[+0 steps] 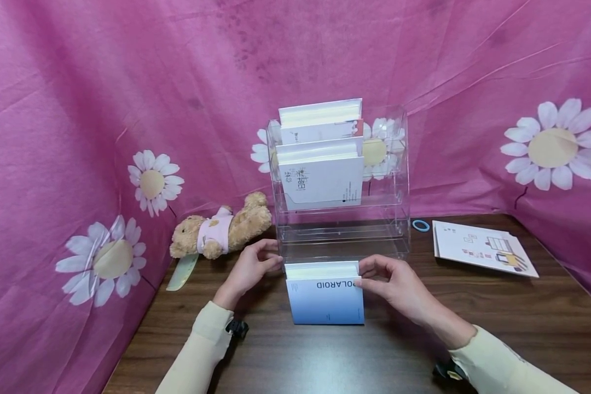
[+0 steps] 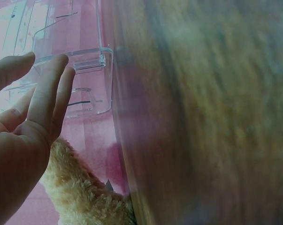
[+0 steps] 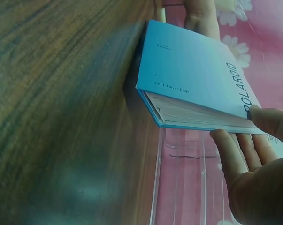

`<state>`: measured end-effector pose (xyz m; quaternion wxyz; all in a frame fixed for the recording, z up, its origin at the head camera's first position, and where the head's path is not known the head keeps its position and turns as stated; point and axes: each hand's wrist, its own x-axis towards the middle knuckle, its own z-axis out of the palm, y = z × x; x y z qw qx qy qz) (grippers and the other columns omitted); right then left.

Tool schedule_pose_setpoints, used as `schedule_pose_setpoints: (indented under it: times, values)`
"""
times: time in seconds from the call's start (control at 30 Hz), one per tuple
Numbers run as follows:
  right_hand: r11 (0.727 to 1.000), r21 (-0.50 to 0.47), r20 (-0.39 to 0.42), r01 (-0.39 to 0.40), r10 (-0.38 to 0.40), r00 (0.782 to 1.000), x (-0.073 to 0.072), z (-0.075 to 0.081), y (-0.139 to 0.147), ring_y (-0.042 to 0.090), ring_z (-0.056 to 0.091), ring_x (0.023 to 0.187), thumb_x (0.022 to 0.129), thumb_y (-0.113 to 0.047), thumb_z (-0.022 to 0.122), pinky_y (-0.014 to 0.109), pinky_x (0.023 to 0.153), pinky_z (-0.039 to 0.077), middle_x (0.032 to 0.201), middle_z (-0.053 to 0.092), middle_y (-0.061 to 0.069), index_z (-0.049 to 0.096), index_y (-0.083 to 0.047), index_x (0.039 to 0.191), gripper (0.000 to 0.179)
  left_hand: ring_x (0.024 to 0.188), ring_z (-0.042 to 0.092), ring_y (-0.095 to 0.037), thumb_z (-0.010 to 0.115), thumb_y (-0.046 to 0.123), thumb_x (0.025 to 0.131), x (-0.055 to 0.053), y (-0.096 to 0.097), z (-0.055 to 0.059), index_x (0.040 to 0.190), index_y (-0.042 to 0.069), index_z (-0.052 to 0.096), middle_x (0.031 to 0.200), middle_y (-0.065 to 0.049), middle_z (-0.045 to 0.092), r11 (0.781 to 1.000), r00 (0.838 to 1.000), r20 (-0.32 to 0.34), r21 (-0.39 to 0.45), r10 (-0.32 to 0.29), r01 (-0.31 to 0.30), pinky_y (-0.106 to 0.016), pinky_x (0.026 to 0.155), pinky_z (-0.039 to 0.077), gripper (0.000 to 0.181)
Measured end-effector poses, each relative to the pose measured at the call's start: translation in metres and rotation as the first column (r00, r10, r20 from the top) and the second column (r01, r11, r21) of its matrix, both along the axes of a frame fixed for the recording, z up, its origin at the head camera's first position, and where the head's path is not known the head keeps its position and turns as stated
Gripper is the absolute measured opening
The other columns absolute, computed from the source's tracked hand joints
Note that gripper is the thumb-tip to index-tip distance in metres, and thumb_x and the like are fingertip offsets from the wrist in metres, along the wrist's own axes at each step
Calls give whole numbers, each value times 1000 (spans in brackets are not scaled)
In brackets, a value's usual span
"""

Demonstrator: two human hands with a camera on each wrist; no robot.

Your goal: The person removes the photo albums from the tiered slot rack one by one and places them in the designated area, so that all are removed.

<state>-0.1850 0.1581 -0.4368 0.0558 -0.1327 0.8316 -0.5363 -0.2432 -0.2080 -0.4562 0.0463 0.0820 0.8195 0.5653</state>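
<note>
A blue-and-white photo album (image 1: pixel 325 306) lettered POLAROID stands on its edge in front of a clear acrylic rack (image 1: pixel 342 235). At its upper right corner my right hand (image 1: pixel 396 282) pinches it, thumb on the front cover and fingers behind, as the right wrist view shows. My left hand (image 1: pixel 248 268) is beside the rack's lower left side, its fingers nearly straight; I cannot tell whether they touch the plastic. Higher in the rack sit a white album (image 1: pixel 320 183) with dark characters and, behind it, another white album (image 1: pixel 295 134).
A teddy bear (image 1: pixel 214 232) in a pink shirt lies left of the rack, beside a pale green flat piece (image 1: pixel 183 272). To the right are a blue ring (image 1: pixel 421 225) and white printed albums or cards (image 1: pixel 482 246). Pink cloth (image 1: pixel 226 82) hangs around the table.
</note>
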Motion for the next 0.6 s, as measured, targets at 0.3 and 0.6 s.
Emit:
schedule_pose_setpoints:
  times: [0.3, 0.6]
  values:
    - [998, -35, -16, -59, 58, 998, 3, -6, -2, 10, 76, 102, 98, -20, 88, 21, 87, 63, 112, 83, 5, 79, -9, 119, 26, 119, 77, -31, 76, -1, 104, 0, 1, 0, 148, -2, 65, 141, -25, 72, 1000, 1000, -3, -9, 2, -2, -32, 96, 72, 45]
    - [997, -43, -18, -57, 56, 998, 3, -9, -2, 8, 76, 100, 97, -19, 89, 22, 85, 66, 111, 82, 7, 78, -8, 118, 26, 118, 78, -28, 76, -2, 104, 0, 2, 1, 148, -3, 64, 140, -25, 72, 1000, 1000, 8, 4, 7, -7, -35, 97, 72, 45]
